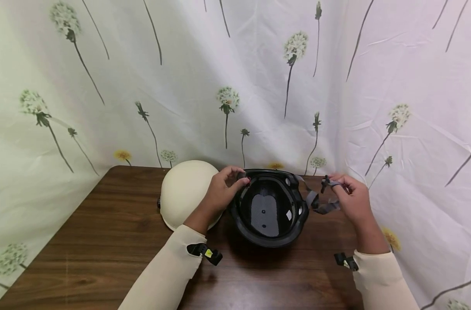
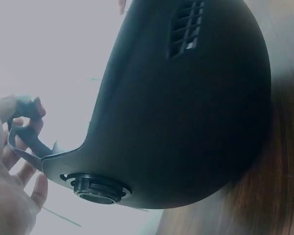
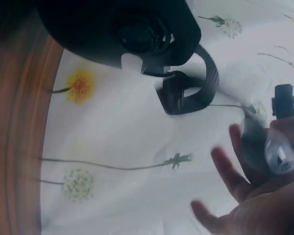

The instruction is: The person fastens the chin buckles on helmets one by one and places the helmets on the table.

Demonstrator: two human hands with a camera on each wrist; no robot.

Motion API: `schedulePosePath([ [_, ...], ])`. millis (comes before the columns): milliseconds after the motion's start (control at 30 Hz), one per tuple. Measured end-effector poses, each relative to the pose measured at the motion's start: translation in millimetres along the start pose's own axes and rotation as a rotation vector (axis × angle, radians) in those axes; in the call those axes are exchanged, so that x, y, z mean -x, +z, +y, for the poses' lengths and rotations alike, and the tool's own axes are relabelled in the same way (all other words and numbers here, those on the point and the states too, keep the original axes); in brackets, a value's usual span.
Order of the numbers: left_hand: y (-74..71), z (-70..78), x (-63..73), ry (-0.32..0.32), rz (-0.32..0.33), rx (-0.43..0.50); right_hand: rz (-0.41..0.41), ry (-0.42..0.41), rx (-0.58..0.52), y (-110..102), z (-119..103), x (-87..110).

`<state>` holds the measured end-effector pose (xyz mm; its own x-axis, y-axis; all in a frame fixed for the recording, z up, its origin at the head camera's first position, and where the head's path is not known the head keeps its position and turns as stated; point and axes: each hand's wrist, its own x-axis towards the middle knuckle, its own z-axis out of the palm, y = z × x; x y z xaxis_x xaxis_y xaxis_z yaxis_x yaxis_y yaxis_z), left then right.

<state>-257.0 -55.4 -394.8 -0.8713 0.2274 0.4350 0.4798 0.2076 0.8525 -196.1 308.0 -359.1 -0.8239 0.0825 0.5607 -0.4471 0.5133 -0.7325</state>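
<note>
A black helmet [image 1: 263,241] lies upside down on the table, its padded inside facing up. At its left rim my left hand [image 1: 221,191] pinches one end of the grey chin strap; in the left wrist view the chin strap [image 2: 27,155] loops from the helmet's edge to my fingers. To the right of the helmet, my right hand [image 1: 351,198] grips the other end of the strap, with a black buckle [image 1: 324,184] sticking out from the fingers. The same buckle [image 3: 284,102] shows in the right wrist view. The two strap ends are apart.
Left of the black helmet sits a cream helmet [image 1: 188,189], dome up, partly behind my left hand. Both stand on a brown wooden table [image 1: 115,241]. A white curtain [image 1: 258,86] with a dandelion print hangs behind the table and along its right side.
</note>
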Motion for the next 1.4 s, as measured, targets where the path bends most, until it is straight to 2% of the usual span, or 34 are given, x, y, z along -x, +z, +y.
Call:
schedulePosePath([
  [133,0.2,2.3,-0.1,-0.014,-0.019,0.037,-0.071,0.023,-0.13,6.3,-1.6,0.4],
  [267,0.4,3.6,0.3,-0.035,-0.026,0.007,-0.173,0.089,-0.412,17.7,-4.3,-0.4],
  [367,1.1,3.6,-0.6,-0.014,-0.048,0.016,-0.23,0.108,-0.57,26.6,-4.9,-0.9],
  [467,1.1,3.5,-0.9,0.033,-0.066,0.015,-0.272,0.096,-0.647,34.1,-5.3,-1.4],
  [633,1.2,3.4,0.5,0.09,-0.07,0.001,-0.312,0.12,-0.662,41.4,-9.2,-1.0],
  [833,1.8,2.7,1.0,0.068,-0.05,-0.041,-0.351,0.195,-0.7,48.7,-15.5,0.1],
  [900,2.2,2.9,1.4,0.058,-0.043,-0.058,-0.355,0.239,-0.644,50.8,-17.2,-0.2],
  [1033,3.9,1.6,0.7,0.049,-0.059,-0.08,-0.362,0.291,-0.453,52.9,-18.9,-1.7],
  [1100,-1.3,-0.7,1.7,0.056,-0.058,-0.089,-0.373,0.299,-0.413,59.0,-21.4,-4.5],
  [1133,3.0,-0.5,1.2,0.061,-0.063,-0.087,-0.373,0.303,-0.41,55.9,-19.2,-3.6],
  [1233,9.2,0.1,1.6,0.068,-0.039,-0.086,-0.405,0.268,-0.503,54.0,-13.8,-6.8],
  [1300,11.9,1.2,2.9,0.052,-0.021,-0.09,-0.435,0.252,-0.586,53.2,-10.6,-10.4],
  [1400,26.5,4.3,-0.2,0.026,-0.048,-0.102,-0.433,0.266,-0.617,40.0,-4.4,-8.4],
])
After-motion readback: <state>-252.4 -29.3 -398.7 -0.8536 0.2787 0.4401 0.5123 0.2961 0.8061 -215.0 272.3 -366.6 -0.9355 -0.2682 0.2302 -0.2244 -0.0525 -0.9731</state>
